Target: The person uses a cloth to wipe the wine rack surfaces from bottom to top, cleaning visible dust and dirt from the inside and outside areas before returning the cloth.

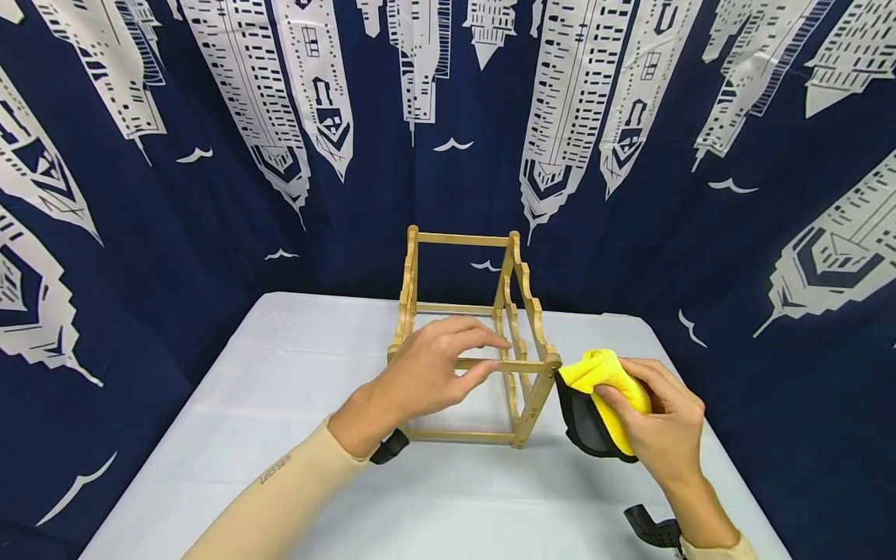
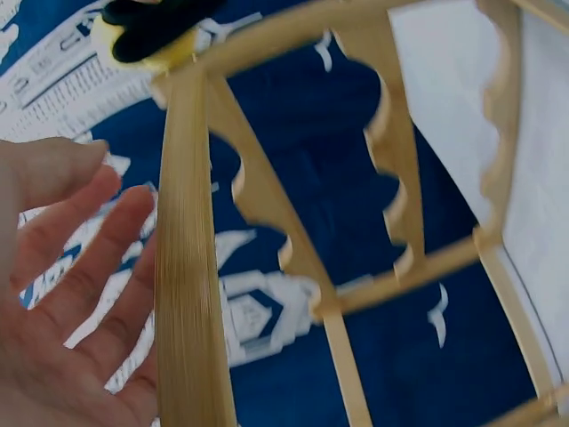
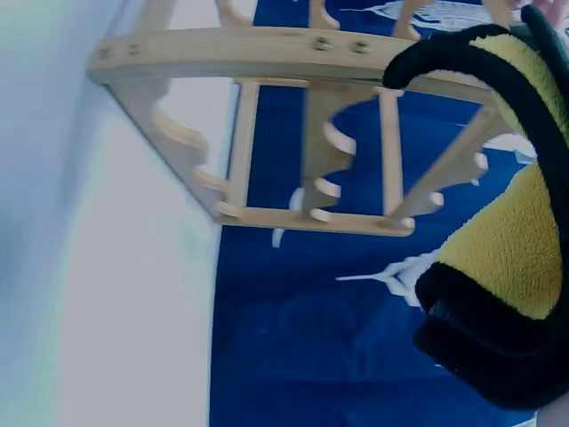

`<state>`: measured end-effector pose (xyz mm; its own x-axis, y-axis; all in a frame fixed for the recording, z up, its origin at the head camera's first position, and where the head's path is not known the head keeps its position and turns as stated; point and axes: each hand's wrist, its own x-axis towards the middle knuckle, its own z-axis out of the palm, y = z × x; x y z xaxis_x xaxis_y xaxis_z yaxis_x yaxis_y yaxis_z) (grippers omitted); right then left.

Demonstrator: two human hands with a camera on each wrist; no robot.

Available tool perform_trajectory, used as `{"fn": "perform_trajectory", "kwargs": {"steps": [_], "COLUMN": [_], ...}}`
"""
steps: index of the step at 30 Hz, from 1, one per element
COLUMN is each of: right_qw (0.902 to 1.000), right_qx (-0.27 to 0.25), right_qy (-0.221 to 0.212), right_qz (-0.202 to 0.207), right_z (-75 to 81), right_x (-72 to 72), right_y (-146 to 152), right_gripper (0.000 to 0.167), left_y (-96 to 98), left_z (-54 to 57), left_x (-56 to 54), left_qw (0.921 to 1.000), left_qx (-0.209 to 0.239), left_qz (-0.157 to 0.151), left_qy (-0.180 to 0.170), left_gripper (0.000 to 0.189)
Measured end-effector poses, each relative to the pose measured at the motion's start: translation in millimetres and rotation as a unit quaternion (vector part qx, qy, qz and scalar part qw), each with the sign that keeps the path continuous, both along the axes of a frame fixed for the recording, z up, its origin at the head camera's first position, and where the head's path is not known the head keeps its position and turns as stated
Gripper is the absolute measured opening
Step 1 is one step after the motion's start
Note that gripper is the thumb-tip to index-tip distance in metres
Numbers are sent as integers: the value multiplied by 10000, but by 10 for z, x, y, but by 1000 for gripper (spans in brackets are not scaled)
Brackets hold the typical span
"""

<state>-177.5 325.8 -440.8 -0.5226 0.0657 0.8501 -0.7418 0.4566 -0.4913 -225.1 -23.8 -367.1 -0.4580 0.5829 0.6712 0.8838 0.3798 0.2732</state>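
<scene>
A light wooden rack (image 1: 535, 404) with scalloped side rails stands at the middle of the table. My left hand (image 1: 441, 362) is at its front top bar, fingers loosely extended. In the left wrist view, those fingers (image 2: 89, 267) lie alongside the wooden bar (image 2: 191, 267) without wrapping it. My right hand (image 1: 668, 412) grips a folded cloth (image 1: 609, 381), yellow and fluffy on one face with dark grey and black edging. The cloth's tip overlaps the rack's right front corner in the head view. From the right wrist, the cloth (image 3: 511, 240) shows bent, its black edge over the rack's end bar (image 3: 240, 53).
A white-covered table (image 1: 301, 365) lies under the rack. Behind and on both sides hangs a navy curtain (image 1: 364, 225) printed with white buildings and birds, close to the table's back edge. Black straps or mounts (image 1: 654, 529) sit at both wrists.
</scene>
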Motion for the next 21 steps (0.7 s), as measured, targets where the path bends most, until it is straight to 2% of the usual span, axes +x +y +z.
{"fn": "perform_trajectory", "kwargs": {"steps": [5,9,13,19,21], "right_qw": [9996,9989,9984,9970,9963], "right_qx": [157,239,348,517,625], "right_qy": [-124,-204,-280,-258,-378], "right_qz": [217,359,356,511,446], "right_z": [-103,-140,-165,-160,-165], "right_x": [-51,-89,-140,-192,-183], "right_y": [-48,-105,-174,-243,-244], "right_gripper": [54,54,55,53,54], "left_y": [318,461,486,480,489], "left_z": [-11,14,43,79,87], "left_x": [-35,-101,-178,-280,-311], "left_qw": [9980,9934,9892,9837,9814], "left_qx": [-493,-896,-990,-937,-940], "left_qz": [-39,-54,-205,-780,-894], "left_qy": [-403,-713,-1059,-1322,-1411], "left_gripper": [26,30,30,30,30]}}
